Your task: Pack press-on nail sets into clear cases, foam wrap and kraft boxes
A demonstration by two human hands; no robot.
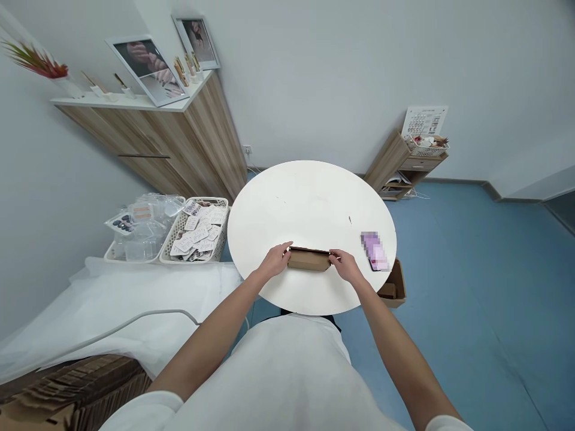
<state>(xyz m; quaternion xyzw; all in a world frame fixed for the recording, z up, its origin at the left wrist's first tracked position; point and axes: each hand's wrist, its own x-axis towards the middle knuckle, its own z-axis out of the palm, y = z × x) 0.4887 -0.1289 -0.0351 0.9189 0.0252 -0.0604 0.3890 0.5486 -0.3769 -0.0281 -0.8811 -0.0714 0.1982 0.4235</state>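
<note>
A small brown cardboard box (309,260) sits near the front of the round white table (309,203), with a dark strip along its upper edge. My left hand (277,259) grips its left end, fingers closed round the corner. At the other end, my right hand (344,263) pinches the right corner between thumb and fingers. What lies inside the box, if anything, is hidden from this angle. A phone (374,251) with a blurred purple screen lies to the right of my right hand.
White baskets with cards (197,236) and clear plastic packs (146,227) stand left of the table. Below its right edge is an open carton (398,284). Folded cardboard (76,392) fills the lower left. A wooden cabinet (211,131) stands behind left, a smaller one (395,158) behind right.
</note>
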